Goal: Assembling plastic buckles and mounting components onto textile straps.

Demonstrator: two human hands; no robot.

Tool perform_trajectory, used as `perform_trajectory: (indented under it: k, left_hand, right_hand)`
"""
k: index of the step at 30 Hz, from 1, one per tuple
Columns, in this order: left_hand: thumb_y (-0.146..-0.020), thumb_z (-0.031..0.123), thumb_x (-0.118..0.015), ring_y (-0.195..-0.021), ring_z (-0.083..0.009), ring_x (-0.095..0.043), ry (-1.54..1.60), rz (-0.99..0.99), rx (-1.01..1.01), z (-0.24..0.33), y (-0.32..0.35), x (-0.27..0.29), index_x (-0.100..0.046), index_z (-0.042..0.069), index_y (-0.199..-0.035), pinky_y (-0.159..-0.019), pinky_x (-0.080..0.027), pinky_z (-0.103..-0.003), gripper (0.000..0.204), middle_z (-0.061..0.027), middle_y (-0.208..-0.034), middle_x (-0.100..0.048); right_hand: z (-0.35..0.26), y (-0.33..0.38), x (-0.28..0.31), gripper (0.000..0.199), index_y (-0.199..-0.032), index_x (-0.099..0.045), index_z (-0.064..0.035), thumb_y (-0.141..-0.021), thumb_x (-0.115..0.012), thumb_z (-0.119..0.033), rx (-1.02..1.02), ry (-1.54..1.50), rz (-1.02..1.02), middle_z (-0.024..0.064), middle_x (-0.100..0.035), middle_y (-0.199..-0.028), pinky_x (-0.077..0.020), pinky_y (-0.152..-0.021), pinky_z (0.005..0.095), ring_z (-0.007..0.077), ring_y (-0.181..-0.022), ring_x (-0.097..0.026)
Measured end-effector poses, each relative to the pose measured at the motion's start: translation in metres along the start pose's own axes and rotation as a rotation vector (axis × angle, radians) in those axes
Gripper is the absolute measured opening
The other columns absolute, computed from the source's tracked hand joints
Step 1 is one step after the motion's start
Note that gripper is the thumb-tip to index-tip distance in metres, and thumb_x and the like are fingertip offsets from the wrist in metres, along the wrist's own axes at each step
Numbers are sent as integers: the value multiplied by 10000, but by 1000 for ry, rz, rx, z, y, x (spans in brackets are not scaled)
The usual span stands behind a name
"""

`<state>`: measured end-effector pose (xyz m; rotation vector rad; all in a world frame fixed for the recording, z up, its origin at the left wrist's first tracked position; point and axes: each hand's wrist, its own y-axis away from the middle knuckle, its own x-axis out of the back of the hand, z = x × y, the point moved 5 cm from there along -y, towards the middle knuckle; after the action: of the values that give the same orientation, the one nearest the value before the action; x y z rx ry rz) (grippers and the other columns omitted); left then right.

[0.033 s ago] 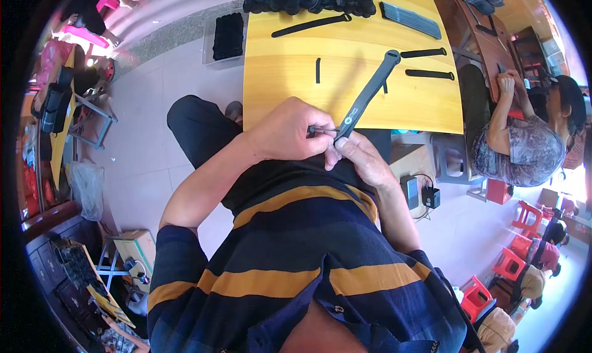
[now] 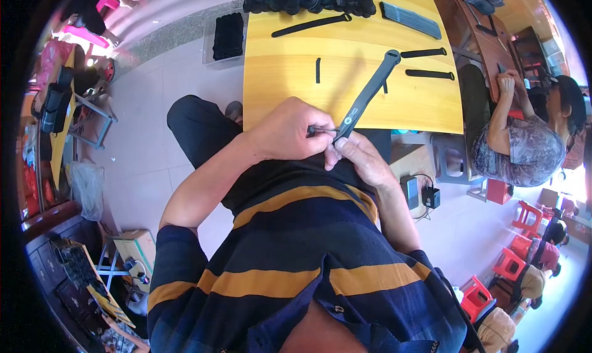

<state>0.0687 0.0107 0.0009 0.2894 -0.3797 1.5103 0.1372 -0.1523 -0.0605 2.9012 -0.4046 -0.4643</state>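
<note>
A long dark strap (image 2: 369,94) bearing a small round pale label slants from the near edge of the yellow table (image 2: 283,75) up over its top. The left hand (image 2: 290,131) pinches a thin metal tool (image 2: 322,130) against the strap's lower end, and the right hand (image 2: 364,158) is curled around that end from below. Nothing has shifted since the earlier frame; bare tabletop lies left of the strap, with shorter black straps (image 2: 430,74) to its right.
</note>
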Motion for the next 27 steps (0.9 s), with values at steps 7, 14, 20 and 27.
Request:
perform_trajectory:
  k: [7,14,20,27]
  left_hand:
    - [-847,72,-727,-655,-184,-690,-3,-15,15,-1,1,1,-758,-19,-920,-623,-522,-311,121,-126,-746,-723]
    - [-837,101,-694,-605,-244,-675,37,0,-1,-6,-1,-1,-760,-16,-870,-617,-509,-326,138,-162,-704,-701]
    - [-842,111,-700,-607,-270,-669,12,-17,3,-3,-2,0,-756,-17,-873,-618,-505,-349,143,-184,-717,-694]
    - [-846,72,-724,-647,-188,-676,-22,-83,24,-6,-2,-1,-756,-18,-922,-635,-517,-330,121,-142,-743,-719]
  right_hand:
    - [-3,0,-1,382,-1062,-628,-20,-1124,-474,-364,2,86,-3,67,-643,-898,-507,-872,330,185,-893,-642]
    - [-3,0,0,385,-1064,-624,-11,-1126,-474,-360,-9,100,-20,74,-653,-908,-511,-860,324,183,-878,-645]
    - [-2,-1,2,373,-1077,-618,-13,-1127,-475,-352,-14,116,-31,79,-657,-908,-517,-845,319,181,-863,-649]
    - [-4,-1,1,379,-1071,-618,-15,-1127,-477,-362,-44,131,-48,73,-663,-888,-519,-843,315,174,-853,-652]
